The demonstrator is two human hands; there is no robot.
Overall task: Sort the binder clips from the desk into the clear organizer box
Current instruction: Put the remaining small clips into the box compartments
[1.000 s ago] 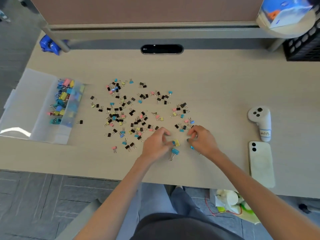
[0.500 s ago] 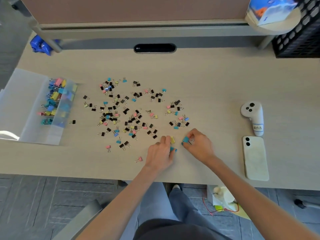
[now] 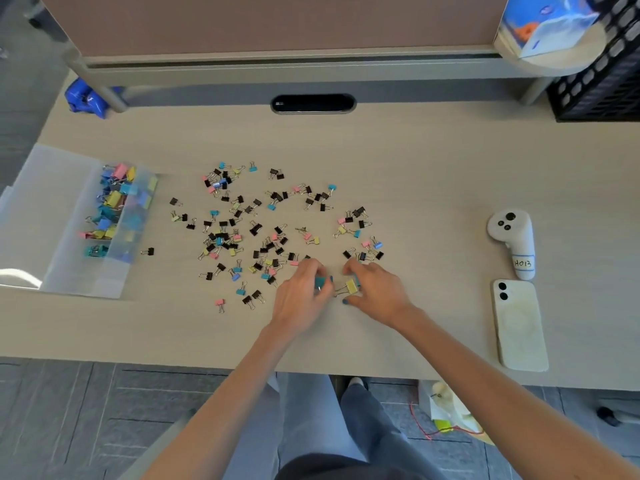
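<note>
Many small binder clips (image 3: 263, 233), black, pink, blue and yellow, lie scattered over the middle of the desk (image 3: 433, 188). The clear organizer box (image 3: 62, 258) sits at the left with its lid open; one row holds larger coloured clips (image 3: 110, 206). My left hand (image 3: 301, 296) pinches a teal clip (image 3: 322, 281) near the front of the pile. My right hand (image 3: 377, 292) sits right beside it and holds a yellow clip (image 3: 350, 287) by its body. The two hands almost touch.
A white controller (image 3: 512, 237) and a white phone (image 3: 519, 327) lie at the right. A black crate (image 3: 602, 84) stands at the back right, a blue object (image 3: 86, 98) at the back left. A dark cable slot (image 3: 313, 103) sits by the rear partition.
Both hands have closed in on each other. The left hand now grips the teal clip and the right hand the yellow one, which lay between the hands on the desk before.
</note>
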